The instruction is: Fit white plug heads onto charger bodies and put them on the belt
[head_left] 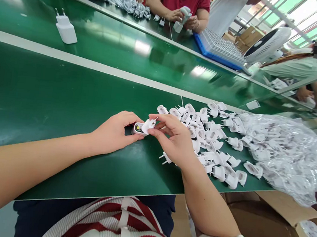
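Near the middle of the green table, my left hand (pixel 119 131) grips a white charger housing (pixel 138 128) between thumb and fingers. Its open end faces up and shows a yellow part inside. My right hand (pixel 173 135) pinches a white plug cap with two pins (pixel 148 125) at the right side of that opening, tilted against the housing. Many loose white plug caps (pixel 210 135) lie spread to the right of my right hand, and some are partly behind it.
A clear plastic bag of white caps (pixel 293 155) lies at the right. On the belt at the upper left rests a finished-looking white charger (pixel 66 29). Across the line, a person in red (pixel 182 0) handles white parts beside a blue tray (pixel 219 51). Cardboard box (pixel 272 224) below right.
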Motion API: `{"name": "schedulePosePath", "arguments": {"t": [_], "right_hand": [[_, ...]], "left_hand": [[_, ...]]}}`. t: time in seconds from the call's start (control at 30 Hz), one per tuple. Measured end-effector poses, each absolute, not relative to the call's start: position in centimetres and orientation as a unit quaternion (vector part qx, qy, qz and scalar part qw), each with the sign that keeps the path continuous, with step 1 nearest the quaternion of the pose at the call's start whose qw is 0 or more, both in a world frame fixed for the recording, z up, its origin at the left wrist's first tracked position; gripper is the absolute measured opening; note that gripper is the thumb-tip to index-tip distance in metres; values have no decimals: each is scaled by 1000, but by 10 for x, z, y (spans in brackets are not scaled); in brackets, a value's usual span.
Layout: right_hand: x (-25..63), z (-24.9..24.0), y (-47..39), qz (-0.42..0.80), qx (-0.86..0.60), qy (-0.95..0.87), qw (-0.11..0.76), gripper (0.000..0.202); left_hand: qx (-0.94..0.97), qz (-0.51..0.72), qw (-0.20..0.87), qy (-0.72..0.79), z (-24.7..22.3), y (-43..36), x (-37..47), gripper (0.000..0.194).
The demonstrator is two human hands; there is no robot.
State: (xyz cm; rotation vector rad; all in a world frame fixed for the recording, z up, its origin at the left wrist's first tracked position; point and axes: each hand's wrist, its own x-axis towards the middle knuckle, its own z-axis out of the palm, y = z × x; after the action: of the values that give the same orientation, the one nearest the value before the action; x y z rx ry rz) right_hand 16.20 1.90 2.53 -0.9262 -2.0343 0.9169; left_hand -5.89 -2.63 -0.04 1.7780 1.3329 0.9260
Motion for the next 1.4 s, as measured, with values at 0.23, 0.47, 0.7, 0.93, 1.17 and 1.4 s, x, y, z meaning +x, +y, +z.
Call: {"name": "schedulePosePath", "arguments": {"t": [0.23,0.47,0.7,0.93,1.17,1.4], "right_hand": [[159,28,13,313,-355,-771,426,14],[155,26,10,224,-311,-840,384,12],[155,17,12,155,-333,-859,357,9],[155,16,9,139,-349,-851,368,11],[155,20,6,135,-343,-858,358,8],[155,24,4,85,-350,-878,316,15]], "left_hand": [[694,352,350,522,0,-27,-56,29],[696,347,344,526,1,-27,-55,32],[681,336,355,545,-1,-26,-54,32],[680,340,359,542,0,-25,-53,34],[667,341,373,547,2,-26,-52,31],[648,342,383,562,2,-26,-50,29]]}}
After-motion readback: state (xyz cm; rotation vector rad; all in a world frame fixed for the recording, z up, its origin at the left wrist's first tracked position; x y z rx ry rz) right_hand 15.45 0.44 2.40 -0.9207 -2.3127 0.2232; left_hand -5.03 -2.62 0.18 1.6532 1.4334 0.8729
